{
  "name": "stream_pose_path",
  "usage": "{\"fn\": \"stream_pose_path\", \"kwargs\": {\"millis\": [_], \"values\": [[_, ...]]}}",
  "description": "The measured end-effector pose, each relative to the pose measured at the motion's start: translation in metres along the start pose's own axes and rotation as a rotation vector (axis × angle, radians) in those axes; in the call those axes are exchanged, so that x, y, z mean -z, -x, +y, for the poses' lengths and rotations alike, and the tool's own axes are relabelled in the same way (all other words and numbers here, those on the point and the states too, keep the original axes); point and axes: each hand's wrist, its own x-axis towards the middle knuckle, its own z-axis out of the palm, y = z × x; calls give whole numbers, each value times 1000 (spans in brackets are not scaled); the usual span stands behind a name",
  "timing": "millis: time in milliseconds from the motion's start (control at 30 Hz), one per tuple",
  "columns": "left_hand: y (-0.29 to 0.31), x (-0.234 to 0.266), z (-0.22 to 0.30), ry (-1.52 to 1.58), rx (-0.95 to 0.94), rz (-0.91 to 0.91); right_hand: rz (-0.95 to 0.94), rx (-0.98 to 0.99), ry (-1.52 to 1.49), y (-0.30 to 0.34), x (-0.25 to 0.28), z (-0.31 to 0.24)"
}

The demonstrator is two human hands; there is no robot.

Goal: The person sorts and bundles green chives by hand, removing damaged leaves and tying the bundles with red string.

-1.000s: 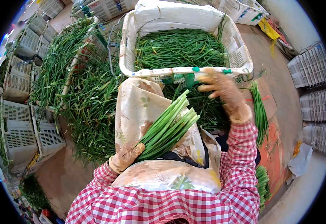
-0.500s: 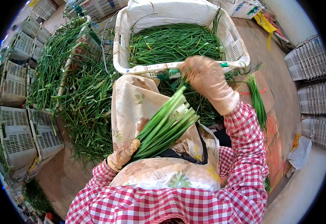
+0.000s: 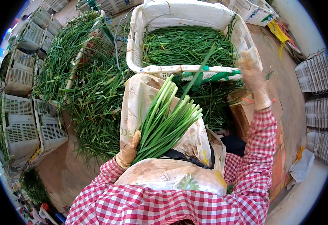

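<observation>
My gloved left hand (image 3: 129, 150) is closed round a bunch of green chives (image 3: 166, 123), which rests across my lap with its pale cut ends fanned up and away. One longer leaf (image 3: 199, 71) sticks out beyond the bunch toward the basket. My gloved right hand (image 3: 252, 73) is raised by the near right corner of the white basket (image 3: 186, 69); motion smears its fingers, and whether anything is in them cannot be made out. More chives (image 3: 188, 45) lie in that basket, in front of a white lining.
A heap of loose greens (image 3: 96, 105) spreads over the floor at left, beside a crate piled with them (image 3: 64, 48). Ventilated crates (image 3: 21, 131) line the far left; stacked crates (image 3: 316, 75) stand at right. A cardboard box (image 3: 242, 116) sits right of my knees.
My right hand has swung right, away from above the bunch to the basket's corner. The bunch in my left hand now points more upright and its ends are more spread. The view has shifted slightly.
</observation>
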Motion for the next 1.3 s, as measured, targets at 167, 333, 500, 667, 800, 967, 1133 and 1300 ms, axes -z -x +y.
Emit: {"fn": "stream_pose_path", "kwargs": {"millis": [167, 333, 500, 667, 800, 967, 1133, 1300], "values": [[-2, -2, 5, -55, 5, -108, -693, -219, -1033, 29, -21, -141], [0, -17, 16, -242, -126, -156, -328, -31, -763, 50, -33, -159], [-5, -39, 33, 17, 110, -35, 61, 481, -354, 55, -23, -172], [-7, -41, 35, 135, 212, 6, 27, 417, -503, 58, -11, -148], [-7, -17, 14, 203, 138, -53, 328, 420, -139, 36, -7, -112], [-1, -20, 17, 341, 133, -25, 357, -138, 328, -5, 24, -24], [-3, -5, 10, 312, -22, 58, 815, -44, 516, -31, 107, 73], [-4, -7, 11, 367, -119, -23, 528, 27, 1179, 16, 56, 104]]}}
